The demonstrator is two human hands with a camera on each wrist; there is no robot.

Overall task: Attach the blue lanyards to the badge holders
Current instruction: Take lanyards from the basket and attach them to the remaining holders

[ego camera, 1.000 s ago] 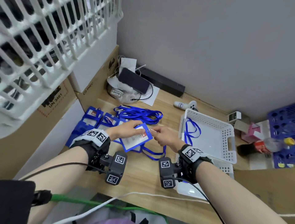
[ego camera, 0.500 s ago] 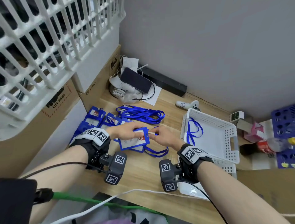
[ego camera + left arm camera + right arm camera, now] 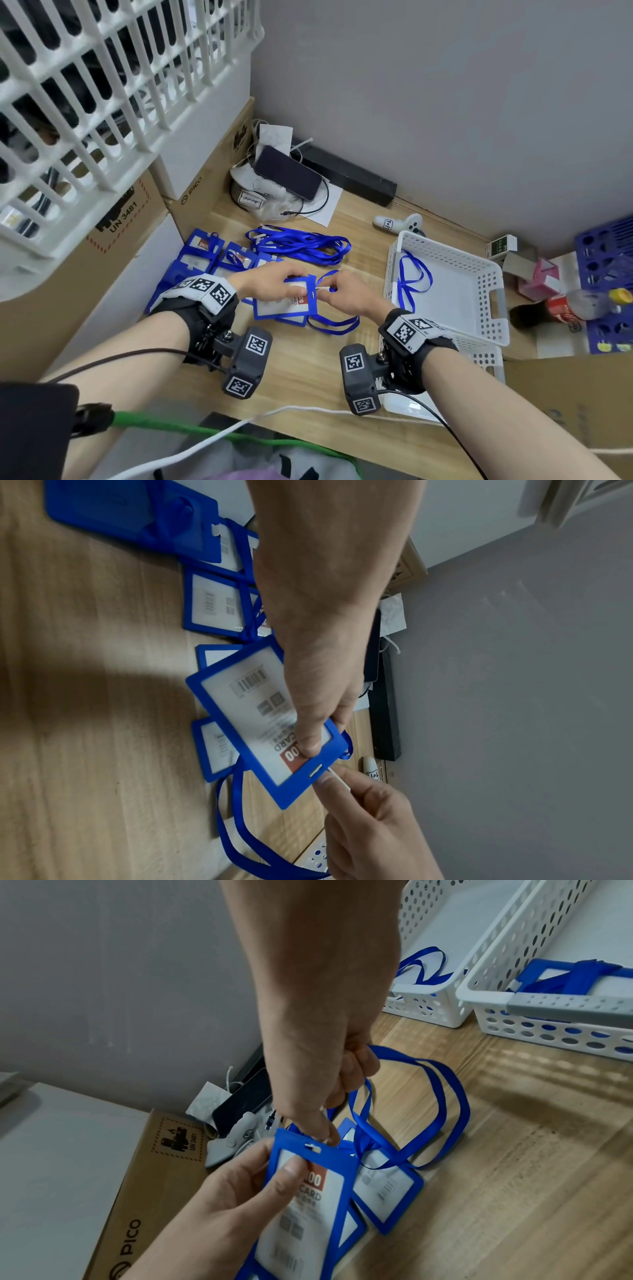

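Observation:
My left hand (image 3: 274, 284) pinches a blue badge holder (image 3: 287, 305) by its upper edge, thumb on the clear front (image 3: 308, 746). The holder (image 3: 308, 1204) has a slot (image 3: 316, 769) in its top edge. My right hand (image 3: 334, 291) pinches the white end (image 3: 339, 779) of a blue lanyard (image 3: 335, 323) right at that slot. The lanyard's loop (image 3: 445, 1096) trails onto the wooden table. More badge holders (image 3: 202, 250) lie to the left, and a pile of loose lanyards (image 3: 301, 243) lies behind the hands.
A white basket (image 3: 493, 298) to the right holds one lanyard. A second basket (image 3: 548, 1001) in front of it holds a badge with its lanyard. Cardboard boxes (image 3: 130, 219) wall the left side. A phone (image 3: 287, 171), a controller (image 3: 397, 221) and a bottle (image 3: 575, 305) lie around.
Both hands have come together. The left hand turned the holder flatter, and the right hand brought the lanyard's end up to the holder's slot.

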